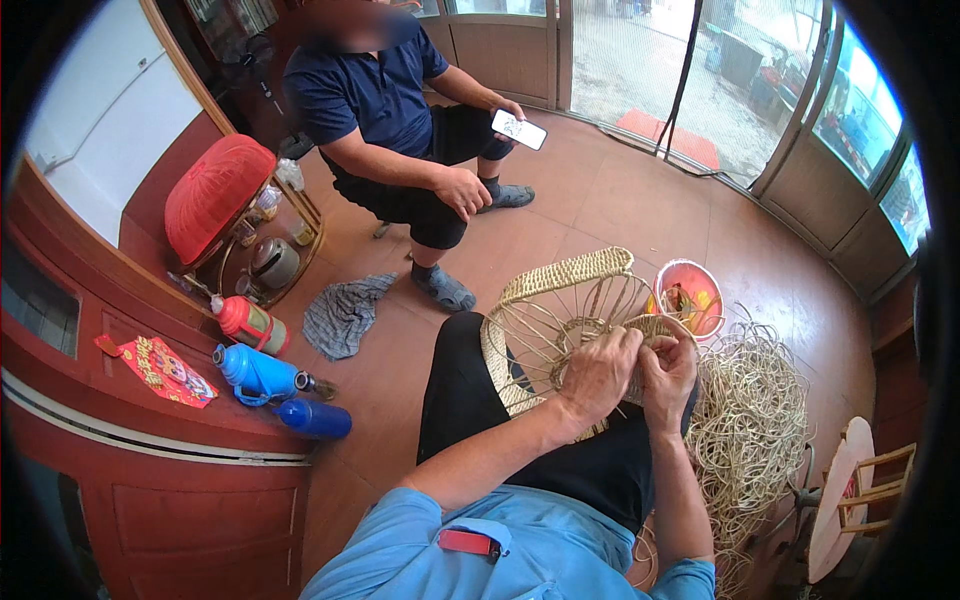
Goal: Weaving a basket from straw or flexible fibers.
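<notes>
A half-woven basket [530, 282] of pale straw-coloured strands, with open spokes and a braided rim, rests on my lap. My left hand [602, 370] is closed at its right part, fingers bent onto the weave. My right hand [668, 372] is just beside it, thumb and fingers pinched on the same part of the weave; the exact strand is hidden. A large tangled heap of pale strands [750, 410] lies on the floor to my right. A red-and-white bucket [697, 285] stands just beyond the basket.
A seated person [370, 120] holds a phone [519, 130] ahead-left. A red food cover [210, 190] sits on a rack. Flasks [250, 370], a blue bottle [312, 418] and a cloth [340, 315] are left. A wooden stool [850, 480] is right; glass doors [660, 80] stand behind.
</notes>
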Motion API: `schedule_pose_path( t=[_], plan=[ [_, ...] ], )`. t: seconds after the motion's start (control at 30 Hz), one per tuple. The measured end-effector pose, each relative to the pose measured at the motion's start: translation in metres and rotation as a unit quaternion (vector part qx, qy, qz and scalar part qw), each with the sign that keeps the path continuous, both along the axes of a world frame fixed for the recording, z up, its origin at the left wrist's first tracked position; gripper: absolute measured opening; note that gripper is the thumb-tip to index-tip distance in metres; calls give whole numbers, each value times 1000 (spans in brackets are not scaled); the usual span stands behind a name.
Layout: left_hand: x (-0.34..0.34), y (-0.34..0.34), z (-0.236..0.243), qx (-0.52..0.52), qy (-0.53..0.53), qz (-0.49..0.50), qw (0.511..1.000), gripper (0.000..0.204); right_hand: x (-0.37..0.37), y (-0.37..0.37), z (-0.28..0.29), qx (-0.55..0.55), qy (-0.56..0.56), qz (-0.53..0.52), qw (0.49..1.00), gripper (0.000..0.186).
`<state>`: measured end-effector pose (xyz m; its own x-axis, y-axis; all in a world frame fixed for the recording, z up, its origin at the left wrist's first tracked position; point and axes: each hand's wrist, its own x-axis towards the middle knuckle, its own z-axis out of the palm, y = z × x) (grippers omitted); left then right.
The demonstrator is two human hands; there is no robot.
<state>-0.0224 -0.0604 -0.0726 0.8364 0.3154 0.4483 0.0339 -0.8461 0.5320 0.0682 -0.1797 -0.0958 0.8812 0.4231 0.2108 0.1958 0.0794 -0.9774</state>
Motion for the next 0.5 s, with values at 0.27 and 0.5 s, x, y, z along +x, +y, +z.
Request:
schedule_pose_path(
  t=[0.27,0.5],
  plan=[
    [17,4,-14,106,-34,-36,993,12,8,-43,32,171,256,83,948,45],
    [13,22,3,89,-46,-85,991,14,88,-275,-29,97,324,-132,932,52]
  ],
)
